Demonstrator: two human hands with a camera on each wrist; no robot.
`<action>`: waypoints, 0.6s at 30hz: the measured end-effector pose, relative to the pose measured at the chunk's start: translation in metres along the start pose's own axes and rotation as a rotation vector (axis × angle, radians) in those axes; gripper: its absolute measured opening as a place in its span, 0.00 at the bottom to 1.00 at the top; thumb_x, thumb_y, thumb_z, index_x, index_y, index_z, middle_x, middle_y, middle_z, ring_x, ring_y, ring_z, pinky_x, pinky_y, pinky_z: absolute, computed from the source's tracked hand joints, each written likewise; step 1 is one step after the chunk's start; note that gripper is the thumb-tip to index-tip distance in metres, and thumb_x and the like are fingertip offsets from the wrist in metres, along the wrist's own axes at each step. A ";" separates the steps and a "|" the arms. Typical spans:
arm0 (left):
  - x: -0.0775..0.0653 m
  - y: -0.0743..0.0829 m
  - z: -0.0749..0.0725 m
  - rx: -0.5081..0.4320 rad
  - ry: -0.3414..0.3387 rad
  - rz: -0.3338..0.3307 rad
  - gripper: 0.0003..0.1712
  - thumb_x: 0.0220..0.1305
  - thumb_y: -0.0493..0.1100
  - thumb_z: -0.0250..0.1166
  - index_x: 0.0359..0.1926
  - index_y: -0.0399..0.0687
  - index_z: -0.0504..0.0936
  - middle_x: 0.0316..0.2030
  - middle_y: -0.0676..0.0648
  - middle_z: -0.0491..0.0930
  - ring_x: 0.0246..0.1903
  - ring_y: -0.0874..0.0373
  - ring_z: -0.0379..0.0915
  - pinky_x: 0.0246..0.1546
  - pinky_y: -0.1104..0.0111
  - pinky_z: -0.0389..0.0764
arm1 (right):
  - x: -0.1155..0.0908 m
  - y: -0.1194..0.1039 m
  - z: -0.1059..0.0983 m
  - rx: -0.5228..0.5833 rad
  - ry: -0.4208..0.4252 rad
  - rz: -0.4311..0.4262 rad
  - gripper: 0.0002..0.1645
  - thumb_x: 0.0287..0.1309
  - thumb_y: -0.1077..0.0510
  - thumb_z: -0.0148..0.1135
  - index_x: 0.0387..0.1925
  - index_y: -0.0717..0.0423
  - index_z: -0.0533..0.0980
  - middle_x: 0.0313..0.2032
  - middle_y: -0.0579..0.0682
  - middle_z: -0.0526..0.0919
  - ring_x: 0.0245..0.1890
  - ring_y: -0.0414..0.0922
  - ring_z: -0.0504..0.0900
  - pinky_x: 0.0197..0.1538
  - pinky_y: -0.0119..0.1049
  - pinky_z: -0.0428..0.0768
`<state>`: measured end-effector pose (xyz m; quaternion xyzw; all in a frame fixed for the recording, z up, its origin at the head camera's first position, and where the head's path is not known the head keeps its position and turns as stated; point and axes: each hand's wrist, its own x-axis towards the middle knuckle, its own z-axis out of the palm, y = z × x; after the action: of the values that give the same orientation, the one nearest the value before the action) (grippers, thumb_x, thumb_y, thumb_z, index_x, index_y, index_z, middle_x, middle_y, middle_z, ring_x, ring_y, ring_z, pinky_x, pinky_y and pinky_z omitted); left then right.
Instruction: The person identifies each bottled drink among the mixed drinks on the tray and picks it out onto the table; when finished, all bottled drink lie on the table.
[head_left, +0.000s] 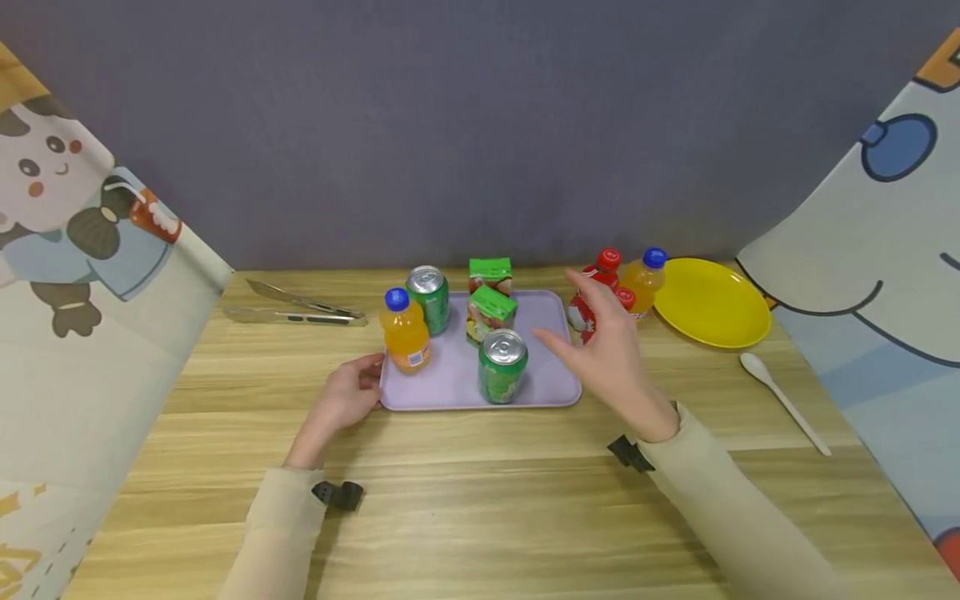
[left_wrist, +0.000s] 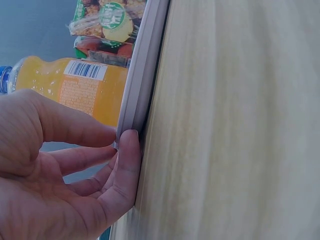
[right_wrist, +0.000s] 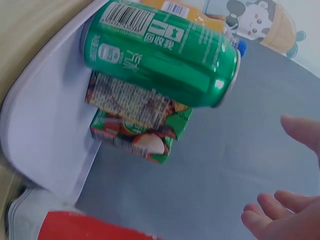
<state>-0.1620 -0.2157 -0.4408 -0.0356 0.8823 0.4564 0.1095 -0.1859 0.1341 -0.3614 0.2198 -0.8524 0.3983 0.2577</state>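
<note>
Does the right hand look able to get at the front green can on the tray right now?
Probably yes: the right hand is empty, its thumb and fingers apart, and the front green can stands upright on the tray with nothing visible between them.

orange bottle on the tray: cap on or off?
On: the head view shows a blue cap seated atop the orange bottle.

The head view looks forward and down from above the fingers [head_left: 600, 298]; both wrist views look close past them, sharing the tray [head_left: 442, 383].
</note>
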 end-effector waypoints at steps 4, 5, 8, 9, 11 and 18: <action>0.000 0.000 0.000 0.004 0.002 0.001 0.37 0.52 0.25 0.57 0.66 0.28 0.62 0.53 0.30 0.72 0.43 0.46 0.76 0.32 0.67 0.83 | 0.004 -0.004 0.011 0.043 -0.030 -0.008 0.45 0.41 0.52 0.78 0.62 0.57 0.69 0.58 0.53 0.75 0.54 0.50 0.74 0.54 0.48 0.75; 0.000 0.000 0.000 0.006 0.002 0.004 0.37 0.52 0.25 0.57 0.66 0.28 0.62 0.53 0.30 0.72 0.43 0.46 0.76 0.32 0.67 0.83 | 0.005 -0.005 0.014 0.057 -0.036 -0.005 0.45 0.41 0.52 0.78 0.62 0.57 0.70 0.58 0.53 0.75 0.53 0.50 0.74 0.53 0.47 0.76; 0.000 0.000 0.000 0.011 0.004 0.004 0.36 0.52 0.25 0.57 0.66 0.28 0.62 0.53 0.30 0.73 0.43 0.46 0.76 0.32 0.68 0.83 | 0.007 -0.009 0.022 0.095 -0.061 0.007 0.45 0.41 0.51 0.78 0.62 0.57 0.70 0.58 0.53 0.75 0.54 0.50 0.74 0.55 0.45 0.75; 0.001 0.000 0.000 0.012 0.004 0.005 0.36 0.52 0.25 0.57 0.66 0.28 0.62 0.53 0.30 0.73 0.43 0.46 0.76 0.32 0.68 0.83 | 0.008 -0.011 0.025 0.106 -0.069 0.010 0.45 0.41 0.51 0.78 0.62 0.57 0.70 0.58 0.52 0.75 0.55 0.50 0.73 0.56 0.45 0.74; 0.001 0.000 0.000 0.010 0.004 0.005 0.36 0.52 0.25 0.57 0.66 0.28 0.62 0.53 0.30 0.73 0.44 0.45 0.76 0.32 0.68 0.83 | 0.009 -0.015 0.030 0.125 -0.096 0.015 0.44 0.42 0.50 0.77 0.62 0.57 0.70 0.58 0.52 0.74 0.56 0.49 0.73 0.57 0.43 0.74; 0.002 -0.002 0.001 0.007 0.011 0.017 0.36 0.51 0.25 0.57 0.65 0.28 0.63 0.52 0.30 0.73 0.42 0.46 0.76 0.31 0.68 0.83 | 0.014 -0.033 0.047 0.151 -0.175 0.023 0.44 0.44 0.48 0.76 0.62 0.57 0.69 0.58 0.50 0.74 0.54 0.50 0.73 0.55 0.44 0.74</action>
<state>-0.1631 -0.2165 -0.4433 -0.0304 0.8848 0.4540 0.1007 -0.1907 0.0751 -0.3600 0.2627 -0.8417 0.4436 0.1604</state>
